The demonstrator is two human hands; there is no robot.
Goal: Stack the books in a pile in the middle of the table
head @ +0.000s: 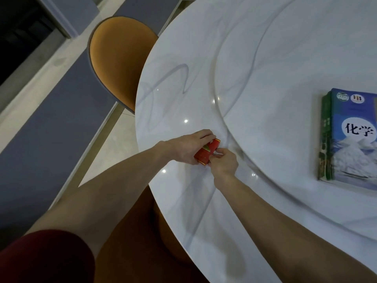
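Both hands meet on a small red book (pixel 207 152) near the edge of the round white counter (pixel 183 88), on the outer ring just outside the raised turntable (pixel 285 68). The left hand (pixel 187 148) cups the book from the far-left side, fingers curled over its upper edge; the right hand (pixel 223 162) pinches its near-right corner between thumb and fingers. So each hand is closed on the red book, not open. The book is thick for its small face, and its long axis runs diagonally, from low-left by the left palm up toward the turntable rim. Whether it is already lifted or resting on the counter is hard to tell, since the hands cover its underside.

The relation that matters is where the pile (pixel 346 139) lies from these hands: well apart to the right and a little farther in, on the turntable. A blue chemistry textbook (pixel 355 137) lies on top of what looks like at least one green-spined book (pixel 325 137), with the spines facing left toward the hands; the pile's right side is cut off by the frame edge.

The right hand is the nearer one to that pile, so the carry most likely goes rightward across the turntable rim. The red book is much smaller than the blue cover, so it should sit on top with margin to spare, provided it clears the rim and lands flat.
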